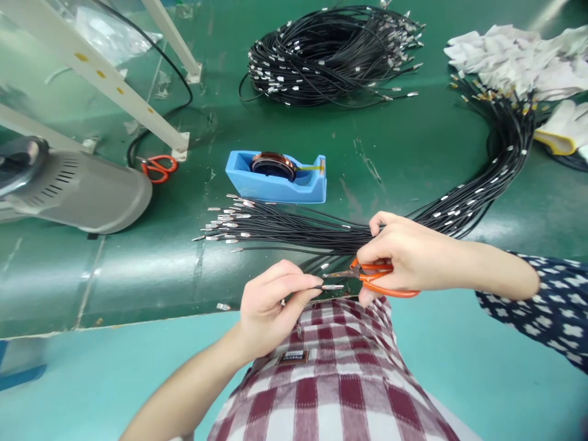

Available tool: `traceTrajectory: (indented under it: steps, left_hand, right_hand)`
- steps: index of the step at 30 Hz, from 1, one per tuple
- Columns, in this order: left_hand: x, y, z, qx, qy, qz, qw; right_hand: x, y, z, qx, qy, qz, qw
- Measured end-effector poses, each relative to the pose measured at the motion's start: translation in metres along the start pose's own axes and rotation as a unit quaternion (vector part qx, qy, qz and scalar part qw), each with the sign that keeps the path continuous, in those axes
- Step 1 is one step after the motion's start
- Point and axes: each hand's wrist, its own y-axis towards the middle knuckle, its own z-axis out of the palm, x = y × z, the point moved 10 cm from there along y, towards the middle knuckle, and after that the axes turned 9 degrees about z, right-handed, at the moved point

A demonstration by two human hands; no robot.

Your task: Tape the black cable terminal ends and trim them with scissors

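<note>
Though slender, smooth black cables point(298, 231)

Two hands point(271, 300), two orange-handled cutters point(367, 277), at least two black cable bundles point(321, 82), one blue tape dispenser point(275, 187)

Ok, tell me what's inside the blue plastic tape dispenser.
The blue plastic dispenser holds a round, copper-brown tape roll with a dark core; a yellowish strip stretches rightward. The near wall hides the roll's bottom.
</note>
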Motion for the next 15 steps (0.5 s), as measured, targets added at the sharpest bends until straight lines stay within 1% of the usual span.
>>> traceTrajectory:
  steps: [4, 9, 15]
  left_hand:
    - [-0.002, 0.001, 0.0, -0.003, 0.002, 0.006, 1.0]
    - [-0.002, 0.002, 0.001, 0.008, 0.01, 0.004, 1.0]
    - [-0.004, 0.003, 0.004, 0.018, 0.023, 0.017, 0.999]
  right_hand:
    - [0.005, -0.002, -0.004, 0.002, -0.042, -0.009, 0.999]
    - [0.014, -0.004, -0.009, -0.019, -0.09, -0.032, 0.995]
    - [0.018, -0.004, -0.009, -0.027, -0.117, -0.041, 0.992]
